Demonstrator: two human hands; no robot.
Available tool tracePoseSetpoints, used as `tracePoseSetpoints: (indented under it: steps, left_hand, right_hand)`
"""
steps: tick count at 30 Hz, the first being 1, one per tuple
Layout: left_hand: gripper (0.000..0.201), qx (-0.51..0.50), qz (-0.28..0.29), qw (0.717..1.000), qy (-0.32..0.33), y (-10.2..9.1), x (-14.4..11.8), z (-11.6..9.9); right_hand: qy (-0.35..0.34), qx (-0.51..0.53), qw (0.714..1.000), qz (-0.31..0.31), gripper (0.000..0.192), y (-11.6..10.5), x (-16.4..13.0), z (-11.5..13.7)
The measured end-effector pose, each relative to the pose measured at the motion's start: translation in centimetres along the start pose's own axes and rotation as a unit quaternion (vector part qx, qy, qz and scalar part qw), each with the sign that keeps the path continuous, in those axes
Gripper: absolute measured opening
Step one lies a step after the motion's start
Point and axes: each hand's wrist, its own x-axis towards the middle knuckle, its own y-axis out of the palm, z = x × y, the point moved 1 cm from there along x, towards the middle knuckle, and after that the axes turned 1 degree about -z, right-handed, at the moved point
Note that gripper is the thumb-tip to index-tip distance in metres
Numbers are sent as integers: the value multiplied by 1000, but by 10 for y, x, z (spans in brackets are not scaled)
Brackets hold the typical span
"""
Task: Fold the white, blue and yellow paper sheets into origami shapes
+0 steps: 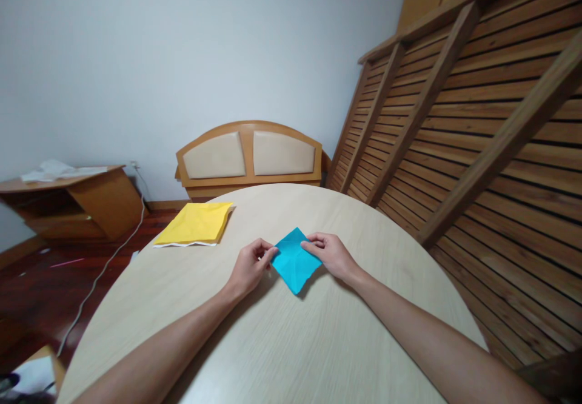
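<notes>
Blue paper point(294, 259), folded into a diamond, lies mid-table point(282, 343). Left hand point(249, 265) pinches its left corner, fingers curled tight. Right hand point(331, 253) pinches the right corner, thumb on top. Yellow paper stack point(195, 223) sits near the table's far-left edge, well apart from both hands.

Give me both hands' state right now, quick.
Left hand: fingers pinched on the left corner of the blue paper.
Right hand: fingers pinched on its right edge.
</notes>
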Motion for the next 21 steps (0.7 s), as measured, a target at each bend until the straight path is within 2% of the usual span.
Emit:
tracePoseSetpoints:
  steps: [7,13,17,21]
  left_hand:
    - [35,-21,-17,1000,-7,-1,1,0]
    - [37,-28,-33,999,-8,-1,2,-2]
    - [35,-25,-8,1000,-8,0,1,-3]
    - [33,-5,29,999,-13,1,0,-2]
  right_hand:
    - [-21,-17,999,-26,42,-8,3,3]
    - [10,1,999,34,47,-6,-3,3]
    - [-15,-49,998,48,40,-3,-5,6]
    - [-25,-57,996,63,37,-4,-7,10]
